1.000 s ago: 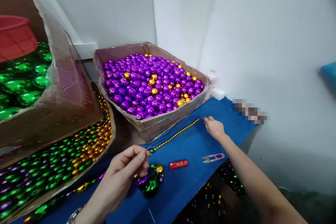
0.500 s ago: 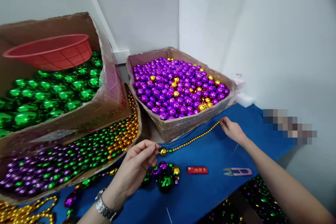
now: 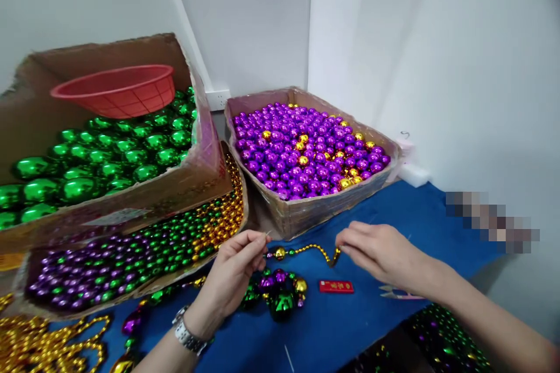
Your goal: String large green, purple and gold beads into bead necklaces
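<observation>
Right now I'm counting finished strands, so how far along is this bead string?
Done: a short run of small gold beads with a larger gold bead is on the thread. In hand: the left hand pinches the thread end, the right hand the other end of the run. A strung cluster lies below. Left: probably most of it; the purple box looks full.

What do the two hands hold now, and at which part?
A gold bead string: the left hand pinches its thread end by the larger bead, the right hand pinches the other end.
</observation>
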The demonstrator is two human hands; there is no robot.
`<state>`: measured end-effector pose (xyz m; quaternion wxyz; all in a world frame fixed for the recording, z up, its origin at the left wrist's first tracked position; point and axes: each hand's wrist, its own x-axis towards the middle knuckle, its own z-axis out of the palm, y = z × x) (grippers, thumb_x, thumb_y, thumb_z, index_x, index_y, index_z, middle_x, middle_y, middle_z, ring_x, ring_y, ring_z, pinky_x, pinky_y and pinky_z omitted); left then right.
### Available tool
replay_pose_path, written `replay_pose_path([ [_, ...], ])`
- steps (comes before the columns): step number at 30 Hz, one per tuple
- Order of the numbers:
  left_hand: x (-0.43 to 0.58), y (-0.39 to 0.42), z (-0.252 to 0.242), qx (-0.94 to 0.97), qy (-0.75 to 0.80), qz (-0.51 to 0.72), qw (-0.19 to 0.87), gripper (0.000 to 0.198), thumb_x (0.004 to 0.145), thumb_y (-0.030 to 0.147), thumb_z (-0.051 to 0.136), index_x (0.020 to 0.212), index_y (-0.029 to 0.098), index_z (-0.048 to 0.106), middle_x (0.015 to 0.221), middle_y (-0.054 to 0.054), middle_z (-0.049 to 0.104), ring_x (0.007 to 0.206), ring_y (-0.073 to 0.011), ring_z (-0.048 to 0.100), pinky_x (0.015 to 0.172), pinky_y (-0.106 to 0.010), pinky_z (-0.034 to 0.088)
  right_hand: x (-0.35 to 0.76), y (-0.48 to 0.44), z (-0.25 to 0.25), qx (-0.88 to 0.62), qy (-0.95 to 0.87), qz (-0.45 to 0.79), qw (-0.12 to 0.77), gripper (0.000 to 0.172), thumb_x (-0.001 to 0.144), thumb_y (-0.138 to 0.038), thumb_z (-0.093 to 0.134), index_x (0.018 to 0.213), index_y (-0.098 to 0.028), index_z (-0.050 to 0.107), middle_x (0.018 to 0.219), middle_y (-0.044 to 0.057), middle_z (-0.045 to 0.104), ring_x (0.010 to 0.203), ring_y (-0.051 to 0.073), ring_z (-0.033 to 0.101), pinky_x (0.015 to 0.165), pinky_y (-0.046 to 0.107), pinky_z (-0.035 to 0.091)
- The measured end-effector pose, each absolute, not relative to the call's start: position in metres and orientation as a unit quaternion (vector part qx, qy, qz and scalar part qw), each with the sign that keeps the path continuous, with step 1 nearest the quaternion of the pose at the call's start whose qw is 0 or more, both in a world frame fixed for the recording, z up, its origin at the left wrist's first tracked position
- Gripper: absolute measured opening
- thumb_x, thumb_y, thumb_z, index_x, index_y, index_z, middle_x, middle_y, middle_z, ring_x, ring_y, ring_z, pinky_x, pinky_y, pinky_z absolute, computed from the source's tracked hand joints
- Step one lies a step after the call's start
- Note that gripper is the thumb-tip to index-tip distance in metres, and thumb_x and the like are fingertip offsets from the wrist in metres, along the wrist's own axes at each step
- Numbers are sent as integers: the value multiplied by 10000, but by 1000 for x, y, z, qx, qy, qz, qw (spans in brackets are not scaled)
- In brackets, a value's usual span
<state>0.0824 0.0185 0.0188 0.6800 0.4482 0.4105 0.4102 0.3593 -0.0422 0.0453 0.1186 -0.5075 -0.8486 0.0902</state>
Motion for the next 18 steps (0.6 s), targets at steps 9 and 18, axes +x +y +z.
replay_pose_path([
  [9, 101, 9, 18, 520, 429, 376, 636, 213, 719, 321, 712, 716, 109, 689, 581, 7, 563, 470, -46, 343, 435, -170, 237, 274, -48, 76, -367, -922, -101, 66, 167, 895, -89, 460, 1026, -145, 548, 840, 48, 574, 724, 193, 583, 623, 319, 489],
  [18, 96, 5, 24, 567, 319, 314, 692, 175, 750, 278, 673, 689, 114, 691, 508, 45, 425, 453, -43, 265, 438, -197, 190, 275, -17, 73, -347, -934, -50, 73, 286, 897, -80, 470, 1175, -143, 498, 1027, 95, 571, 920, 209, 562, 760, 332, 508],
])
